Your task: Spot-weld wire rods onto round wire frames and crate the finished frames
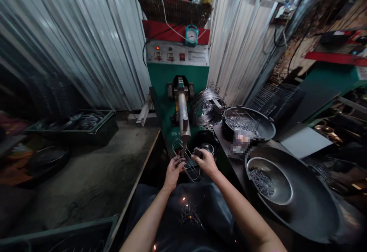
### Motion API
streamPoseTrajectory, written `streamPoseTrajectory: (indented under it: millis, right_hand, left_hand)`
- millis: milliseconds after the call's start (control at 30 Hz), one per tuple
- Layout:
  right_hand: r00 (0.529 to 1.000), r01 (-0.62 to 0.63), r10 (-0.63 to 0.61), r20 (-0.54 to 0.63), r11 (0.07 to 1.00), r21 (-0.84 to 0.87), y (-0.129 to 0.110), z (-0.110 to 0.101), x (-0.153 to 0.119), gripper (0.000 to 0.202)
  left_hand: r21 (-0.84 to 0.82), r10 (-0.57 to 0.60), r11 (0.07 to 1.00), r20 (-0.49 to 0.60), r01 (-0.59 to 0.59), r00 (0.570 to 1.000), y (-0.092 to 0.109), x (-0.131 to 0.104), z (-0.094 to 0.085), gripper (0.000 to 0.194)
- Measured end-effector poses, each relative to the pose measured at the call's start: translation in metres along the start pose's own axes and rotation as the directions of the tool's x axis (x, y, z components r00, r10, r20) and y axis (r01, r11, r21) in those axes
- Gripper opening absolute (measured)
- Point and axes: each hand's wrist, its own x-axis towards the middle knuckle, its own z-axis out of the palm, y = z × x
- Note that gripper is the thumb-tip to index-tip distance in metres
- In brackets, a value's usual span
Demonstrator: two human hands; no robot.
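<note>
A wire frame [191, 164] of thin bent rods lies under the electrode of a green spot welding machine [159, 80]. My left hand [174, 171] pinches the frame at its left side, close below the electrode tip [185, 141]. On the frame's right side my right hand [207, 162] is closed, with a dark piece [197, 152] at its fingertips that I cannot make out. Orange sparks [185, 199] fly over the dark apron [160, 206] on my lap. Several loose short wires [190, 217] lie on that apron.
A wire coil [208, 109] hangs right of the machine. A pan [266, 124] with wire pieces, a large wok [312, 202] and a steel bowl [283, 172] of small wire parts stand to the right. Green crates [106, 131] are at the left.
</note>
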Motion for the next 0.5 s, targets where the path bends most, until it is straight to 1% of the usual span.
streamPoseTrajectory:
  millis: [100, 233, 333, 400, 433, 467, 500]
  right_hand:
    - [0.995, -0.094, 0.099, -0.022, 0.979, 0.181, 0.01, -0.013, -0.012, 0.027]
    - [0.959, -0.264, 0.282, -0.015, 0.916, 0.302, 0.033, -0.035, -0.045, 0.036]
    - [0.909, -0.377, 0.416, -0.008, 0.833, 0.404, 0.048, -0.05, -0.08, 0.043]
    - [0.872, -0.425, 0.489, -0.028, 0.784, 0.452, 0.058, -0.065, -0.106, 0.046]
    - [0.853, -0.444, 0.519, -0.051, 0.774, 0.451, 0.064, -0.075, -0.12, 0.048]
    - [0.833, -0.458, 0.544, -0.099, 0.779, 0.428, 0.072, -0.087, -0.133, 0.049]
    - [0.81, -0.47, 0.56, -0.172, 0.797, 0.38, 0.08, -0.101, -0.147, 0.049]
  left_hand:
    - [-0.005, -0.006, 1.0, 0.004, 0.006, 1.0, 0.002, -0.002, 0.0, 0.047]
    - [0.013, -0.012, 1.0, -0.009, 0.012, 1.0, 0.003, -0.003, 0.0, 0.048]
    - [0.009, 0.005, 1.0, -0.016, -0.005, 1.0, 0.002, -0.004, 0.001, 0.048]
    - [0.011, 0.011, 1.0, -0.016, -0.011, 1.0, 0.002, -0.004, 0.001, 0.05]
    - [0.015, 0.006, 1.0, -0.009, -0.006, 1.0, 0.002, -0.004, 0.001, 0.052]
    - [0.022, -0.004, 1.0, 0.001, 0.004, 1.0, 0.002, -0.004, 0.0, 0.055]
    - [0.035, -0.019, 0.999, 0.013, 0.019, 1.0, 0.003, -0.004, -0.002, 0.058]
